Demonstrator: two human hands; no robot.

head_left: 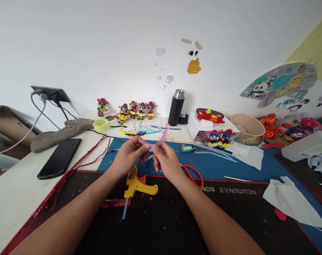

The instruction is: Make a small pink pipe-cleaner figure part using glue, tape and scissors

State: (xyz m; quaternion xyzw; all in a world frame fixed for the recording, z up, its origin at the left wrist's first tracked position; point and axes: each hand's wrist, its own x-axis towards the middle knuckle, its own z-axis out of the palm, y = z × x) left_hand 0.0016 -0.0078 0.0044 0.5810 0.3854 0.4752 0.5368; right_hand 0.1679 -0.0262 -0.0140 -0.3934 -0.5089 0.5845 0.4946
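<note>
My left hand [131,154] and my right hand [165,159] meet above the blue mat [214,170], thumbs and forefingers pinched together. Between the fingertips is a small pale lilac piece [150,148], mostly covered, so its kind is unclear. Just below my hands, a yellow glue gun [142,188] lies on the black mat [147,233], with a translucent glue stick [125,209] sticking out of its back. Red-handled scissors [194,176] rest beside my right wrist, their blades partly hidden. Beyond my fingers lie several coloured pipe cleaners [147,129].
Several small figures [133,109] stand along the wall, left of a black thermos [176,108]. A phone [59,158] and red tinsel stems [78,163] lie at left. Right are a white box [199,132], a beige bowl [248,124], glue sticks [216,152] and white paper [289,198].
</note>
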